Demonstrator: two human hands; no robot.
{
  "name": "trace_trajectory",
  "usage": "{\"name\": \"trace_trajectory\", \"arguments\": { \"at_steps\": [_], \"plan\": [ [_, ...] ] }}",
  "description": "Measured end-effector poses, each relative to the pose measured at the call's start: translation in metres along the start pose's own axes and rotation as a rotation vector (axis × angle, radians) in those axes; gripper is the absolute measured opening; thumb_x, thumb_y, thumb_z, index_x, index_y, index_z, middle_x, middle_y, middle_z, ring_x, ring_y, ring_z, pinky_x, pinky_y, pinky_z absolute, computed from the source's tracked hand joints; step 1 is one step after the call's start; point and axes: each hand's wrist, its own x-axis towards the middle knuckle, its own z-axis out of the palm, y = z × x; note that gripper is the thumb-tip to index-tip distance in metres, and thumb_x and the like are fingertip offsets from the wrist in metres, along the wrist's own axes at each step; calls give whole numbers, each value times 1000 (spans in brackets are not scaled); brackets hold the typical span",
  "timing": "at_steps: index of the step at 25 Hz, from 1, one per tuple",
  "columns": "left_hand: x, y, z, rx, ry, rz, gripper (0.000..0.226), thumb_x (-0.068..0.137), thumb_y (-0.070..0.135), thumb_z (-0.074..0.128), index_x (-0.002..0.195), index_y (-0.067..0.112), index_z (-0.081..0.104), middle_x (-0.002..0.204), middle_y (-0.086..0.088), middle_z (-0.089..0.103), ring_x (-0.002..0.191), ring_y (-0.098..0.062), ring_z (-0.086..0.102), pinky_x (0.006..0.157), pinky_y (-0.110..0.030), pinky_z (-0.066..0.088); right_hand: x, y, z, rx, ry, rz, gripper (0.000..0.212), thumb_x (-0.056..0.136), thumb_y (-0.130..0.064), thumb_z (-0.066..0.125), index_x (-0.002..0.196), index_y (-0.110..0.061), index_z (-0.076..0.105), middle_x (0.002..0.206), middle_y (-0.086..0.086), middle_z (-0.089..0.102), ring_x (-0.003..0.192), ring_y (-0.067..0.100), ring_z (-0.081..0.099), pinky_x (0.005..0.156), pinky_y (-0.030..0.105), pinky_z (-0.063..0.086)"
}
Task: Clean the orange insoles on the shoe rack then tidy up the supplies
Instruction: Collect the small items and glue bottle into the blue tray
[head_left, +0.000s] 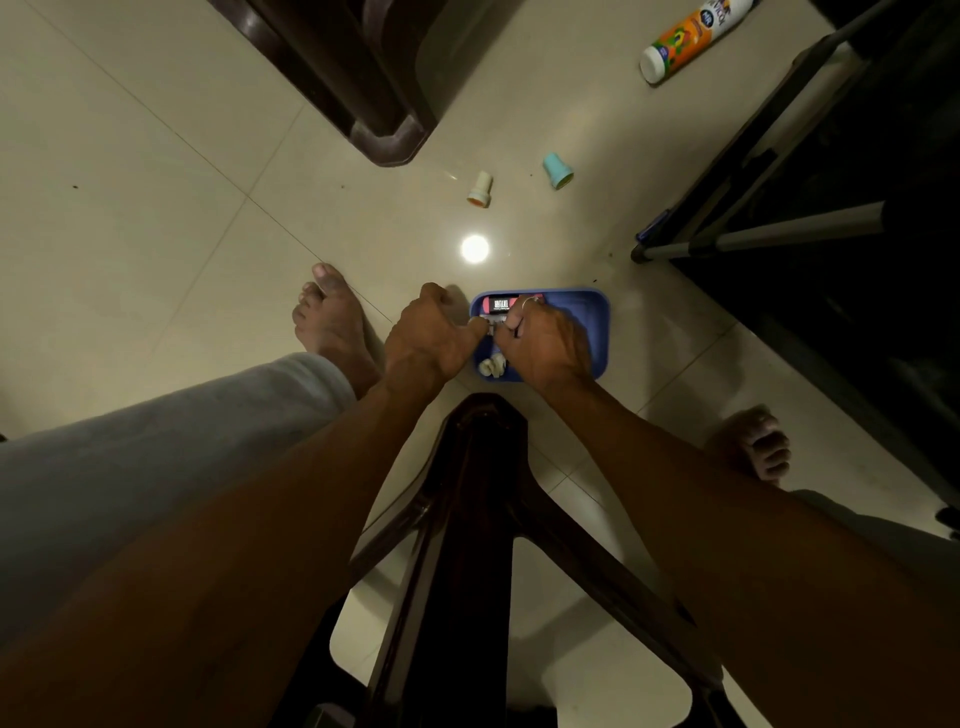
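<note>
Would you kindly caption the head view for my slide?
Left hand and right hand pinch a small item over a blue tray.

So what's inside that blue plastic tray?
In the blue plastic tray, a red-and-black labelled pack lies at the far edge, a white lumpy piece at the near corner. The left hand and right hand pinch a small pale item, hiding the middle.

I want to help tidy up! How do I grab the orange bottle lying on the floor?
Grip the orange bottle round the middle of its body, coming down from above. It lies on its side on the floor, so both long round sides are free for your fingers and thumb.
</note>
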Motion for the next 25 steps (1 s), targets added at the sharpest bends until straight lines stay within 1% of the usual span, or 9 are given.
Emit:
{"name": "trace_trajectory", "arguments": {
  "at_steps": [4, 6, 8, 12, 14, 16, 18, 21, 25],
  "plan": [
    [8, 27, -8, -57, 49, 72, 40, 87, 48, 61, 117, 24, 51, 93, -4, 69, 79, -20, 65, 67, -32, 51, -3, 7, -17, 163, 85, 11, 17, 95, -36, 58, 88, -21, 56, 82, -3, 60, 75, 16, 60, 64, 26, 46],
    [14, 49, -6, -84, 47, 124, 29, 89, 43, 60, 111, 26, 51, 92, -3, 69, 80, -20, 66, 73, -36, 55, -1, 13, -23, 212, 157, 23, 21, 93, -38, 61, 82, -21, 57, 78, -3, 64, 71, 16, 62, 58, 22, 46],
    [22, 76, -1, -99, 47, 177, 21, 89, 39, 59, 106, 29, 52, 92, -1, 68, 82, -21, 66, 77, -38, 56, 0, 22, -32, 278, 213, 46, 23, 90, -37, 65, 77, -20, 59, 74, -4, 63, 66, 14, 59, 54, 22, 41],
    [40, 129, 20, -108, -53, 324, 20, 88, 33, 61, 108, 28, 62, 96, 3, 68, 86, -17, 64, 73, -29, 48, 4, 41, -43, 378, 237, 112, 22, 85, -35, 67, 71, -23, 54, 68, -10, 57, 63, 11, 56, 58, 29, 49],
    [51, 152, 35, -66, -84, 391, 21, 91, 31, 60, 110, 25, 66, 102, 0, 68, 90, -17, 62, 74, -26, 45, 6, 50, -48, 378, 224, 157, 20, 86, -32, 62, 71, -23, 52, 67, -10, 56, 63, 11, 55, 61, 29, 48],
    [64, 170, 52, -15, -115, 423, 22, 93, 31, 62, 113, 21, 67, 107, -1, 68, 96, -18, 62, 80, -28, 48, 5, 60, -55, 342, 220, 163, 17, 90, -34, 56, 80, -20, 58, 75, -3, 61, 70, 16, 57, 67, 32, 48],
    [77, 178, 63, 27, -155, 430, 23, 93, 31, 66, 113, 19, 68, 110, -1, 67, 101, -17, 62, 86, -28, 50, 4, 66, -60, 299, 224, 159, 21, 92, -39, 52, 85, -20, 59, 79, -1, 61, 73, 19, 56, 68, 34, 46],
    [93, 181, 71, 84, -186, 454, 24, 90, 29, 70, 110, 17, 67, 108, 1, 64, 100, -14, 58, 84, -25, 46, 5, 64, -56, 290, 231, 132, 26, 92, -42, 50, 77, -21, 54, 66, -10, 49, 65, 13, 49, 64, 31, 40],
    [104, 183, 76, 97, -182, 470, 25, 83, 35, 77, 97, 19, 65, 102, 2, 65, 94, -14, 57, 78, -25, 46, 2, 58, -47, 331, 362, 87, 37, 80, -55, 30, 68, -23, 45, 56, -16, 33, 50, -2, 33, 54, 21, 29]
  ]
}}
